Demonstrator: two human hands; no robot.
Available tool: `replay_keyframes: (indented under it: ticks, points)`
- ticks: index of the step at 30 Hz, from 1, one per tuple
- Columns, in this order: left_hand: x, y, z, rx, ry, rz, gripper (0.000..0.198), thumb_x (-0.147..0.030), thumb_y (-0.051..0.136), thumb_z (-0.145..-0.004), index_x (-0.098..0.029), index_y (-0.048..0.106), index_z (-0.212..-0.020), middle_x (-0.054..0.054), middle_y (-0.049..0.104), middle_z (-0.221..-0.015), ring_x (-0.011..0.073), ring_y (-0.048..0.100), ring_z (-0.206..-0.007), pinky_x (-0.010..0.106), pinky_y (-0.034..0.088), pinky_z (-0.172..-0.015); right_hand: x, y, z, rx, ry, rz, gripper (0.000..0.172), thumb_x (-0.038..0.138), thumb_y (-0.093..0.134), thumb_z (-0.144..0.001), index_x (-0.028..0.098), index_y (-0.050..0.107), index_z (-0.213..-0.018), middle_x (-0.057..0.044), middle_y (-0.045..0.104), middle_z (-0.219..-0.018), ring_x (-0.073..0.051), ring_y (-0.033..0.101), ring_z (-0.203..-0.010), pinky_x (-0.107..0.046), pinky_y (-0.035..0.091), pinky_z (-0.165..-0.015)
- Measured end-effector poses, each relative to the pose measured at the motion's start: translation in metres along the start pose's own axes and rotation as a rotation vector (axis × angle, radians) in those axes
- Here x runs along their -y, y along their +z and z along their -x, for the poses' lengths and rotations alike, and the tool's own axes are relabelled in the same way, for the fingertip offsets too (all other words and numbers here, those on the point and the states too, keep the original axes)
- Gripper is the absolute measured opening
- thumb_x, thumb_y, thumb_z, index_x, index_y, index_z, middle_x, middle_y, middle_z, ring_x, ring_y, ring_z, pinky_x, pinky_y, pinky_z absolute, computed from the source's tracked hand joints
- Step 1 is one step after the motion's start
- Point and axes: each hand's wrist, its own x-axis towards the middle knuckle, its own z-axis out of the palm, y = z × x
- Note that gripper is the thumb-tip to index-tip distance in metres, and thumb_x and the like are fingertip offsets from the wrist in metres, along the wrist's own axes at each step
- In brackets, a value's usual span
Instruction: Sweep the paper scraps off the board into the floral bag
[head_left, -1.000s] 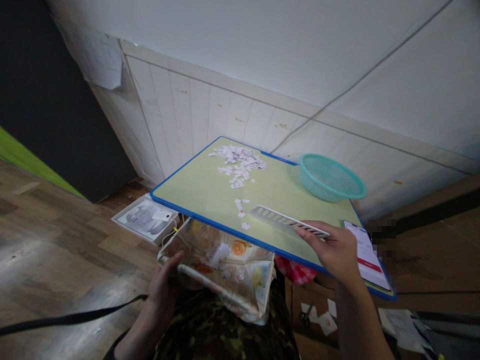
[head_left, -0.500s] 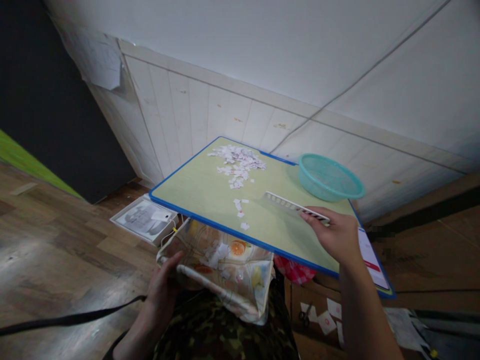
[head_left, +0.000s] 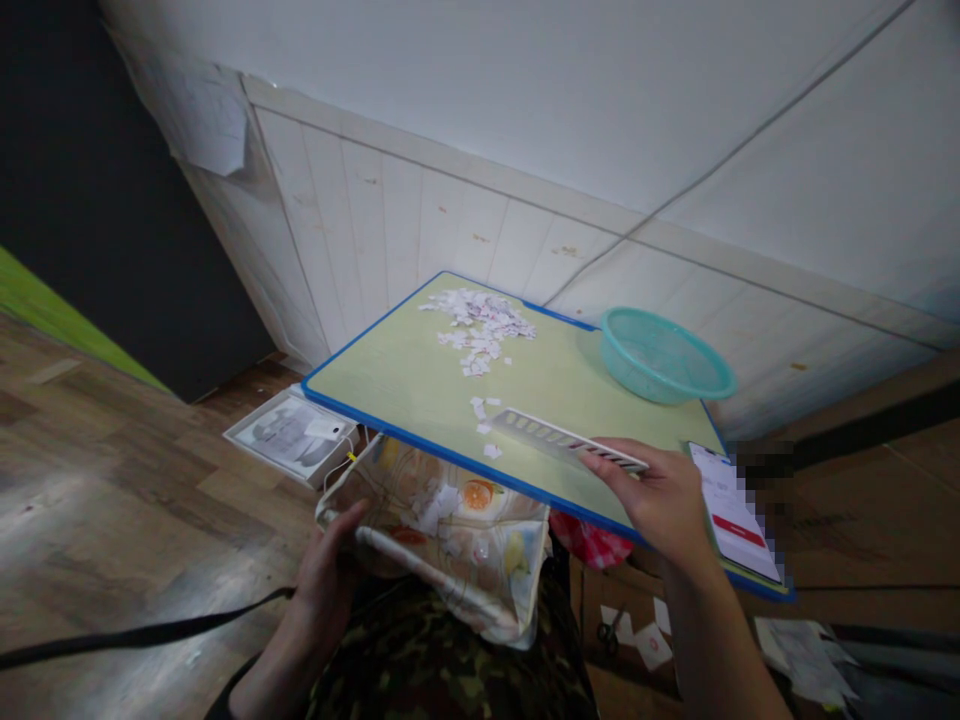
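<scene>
My right hand (head_left: 654,490) is closed around the end of a white slotted plastic strip (head_left: 555,435), held tilted over the pale green blue-edged tabletop (head_left: 390,370). The strip's far end is close to a few loose paper scraps (head_left: 491,451) near the front edge. Farther back lies a heap of small white paper pieces (head_left: 480,320). My left hand (head_left: 334,560) grips the left rim of a fruit-print cloth bin (head_left: 517,590), its thumb over the edge and its other fingers hidden. Paper bits (head_left: 435,508) lie inside the bin, just below the tabletop's front edge.
A turquoise plastic basin (head_left: 664,360) stands at the back right of the tabletop. A phone-like screen (head_left: 735,515) lies at its right edge. An open white box (head_left: 292,435) is at lower left. Scissors (head_left: 609,632) and paper cards (head_left: 652,648) lie below right.
My right hand has brought the strip left and toward the front edge, near the loose scraps. More of the phone-like screen shows. My left hand stays on the bin.
</scene>
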Motion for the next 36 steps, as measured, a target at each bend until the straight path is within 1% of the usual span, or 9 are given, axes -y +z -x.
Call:
replay_keyframes:
  ticks: [4, 10, 14, 17, 21, 25, 32, 34, 36]
  points:
    - [0.001, 0.0, 0.0, -0.002, 0.016, 0.02, 0.012, -0.023, 0.073, -0.079, -0.017, 0.078, -0.088, 0.005, 0.078, -0.087, 0.0239, 0.073, -0.078, 0.033, 0.061, -0.061, 0.009, 0.0, 0.005, 0.026, -0.023, -0.04, 0.007, 0.029, 0.08, -0.085, 0.029, 0.087, -0.086, -0.001, 0.084, -0.084, -0.024, 0.081, -0.071, -0.03, 0.066, -0.066]
    - [-0.004, 0.004, 0.004, -0.013, -0.023, 0.009, 0.009, -0.021, 0.073, -0.079, -0.017, 0.074, -0.087, 0.005, 0.077, -0.08, 0.0237, 0.072, -0.072, 0.033, 0.061, -0.059, 0.01, 0.0, 0.016, -0.06, -0.036, 0.013, 0.008, 0.029, 0.08, -0.086, 0.03, 0.087, -0.085, -0.001, 0.084, -0.083, -0.024, 0.081, -0.069, -0.029, 0.066, -0.065]
    - [-0.005, 0.006, 0.006, -0.006, 0.024, 0.017, 0.016, -0.02, 0.073, -0.08, -0.018, 0.074, -0.095, 0.004, 0.078, -0.087, 0.0227, 0.073, -0.075, 0.032, 0.06, -0.061, 0.014, -0.002, 0.028, -0.003, -0.04, -0.011, 0.01, 0.027, 0.079, -0.088, 0.032, 0.088, -0.089, 0.001, 0.084, -0.085, -0.023, 0.082, -0.071, -0.028, 0.067, -0.07]
    - [-0.005, 0.006, 0.007, 0.005, 0.027, 0.007, 0.022, -0.02, 0.072, -0.08, -0.017, 0.075, -0.101, 0.006, 0.079, -0.095, 0.0244, 0.074, -0.082, 0.034, 0.062, -0.067, 0.021, -0.003, 0.034, 0.05, -0.057, -0.058, 0.013, 0.025, 0.078, -0.088, 0.033, 0.088, -0.092, 0.001, 0.084, -0.087, -0.023, 0.082, -0.072, -0.027, 0.067, -0.067]
    - [-0.003, 0.004, 0.004, 0.003, 0.042, -0.003, 0.021, -0.022, 0.073, -0.08, -0.018, 0.075, -0.101, 0.005, 0.079, -0.094, 0.0244, 0.074, -0.083, 0.033, 0.062, -0.064, 0.026, -0.001, 0.032, 0.055, -0.054, -0.092, 0.013, 0.025, 0.079, -0.088, 0.034, 0.088, -0.092, 0.001, 0.084, -0.085, -0.023, 0.081, -0.068, -0.026, 0.065, -0.059]
    - [-0.002, 0.004, 0.002, 0.026, 0.025, -0.022, 0.023, -0.023, 0.072, -0.081, -0.017, 0.075, -0.103, 0.006, 0.078, -0.095, 0.0249, 0.074, -0.083, 0.033, 0.061, -0.064, 0.024, 0.007, 0.025, -0.006, -0.056, -0.056, 0.014, 0.025, 0.077, -0.089, 0.033, 0.088, -0.091, 0.0, 0.084, -0.086, -0.024, 0.082, -0.073, -0.031, 0.069, -0.071]
    - [-0.002, 0.002, 0.002, -0.004, 0.022, -0.014, 0.026, -0.025, 0.073, -0.08, -0.016, 0.074, -0.105, 0.007, 0.078, -0.096, 0.0253, 0.073, -0.083, 0.034, 0.061, -0.063, 0.026, 0.004, 0.021, 0.107, -0.089, -0.128, 0.012, 0.024, 0.079, -0.088, 0.031, 0.088, -0.092, -0.001, 0.084, -0.087, -0.024, 0.082, -0.072, -0.028, 0.067, -0.065]
    - [-0.002, 0.001, 0.002, 0.008, 0.016, -0.009, 0.025, -0.024, 0.073, -0.08, -0.017, 0.074, -0.103, 0.006, 0.077, -0.094, 0.0244, 0.072, -0.082, 0.033, 0.06, -0.064, 0.023, 0.003, 0.019, 0.07, -0.055, -0.117, 0.009, 0.027, 0.08, -0.086, 0.03, 0.088, -0.089, -0.001, 0.084, -0.084, -0.024, 0.081, -0.069, -0.028, 0.066, -0.062]
    - [-0.002, 0.001, 0.002, 0.001, 0.028, -0.003, 0.021, -0.024, 0.076, -0.077, -0.018, 0.074, -0.097, 0.004, 0.076, -0.09, 0.0228, 0.07, -0.078, 0.032, 0.059, -0.061, 0.015, 0.006, 0.013, -0.023, -0.019, -0.068, 0.007, 0.03, 0.081, -0.085, 0.029, 0.088, -0.086, -0.002, 0.084, -0.082, -0.024, 0.081, -0.067, -0.03, 0.065, -0.061]
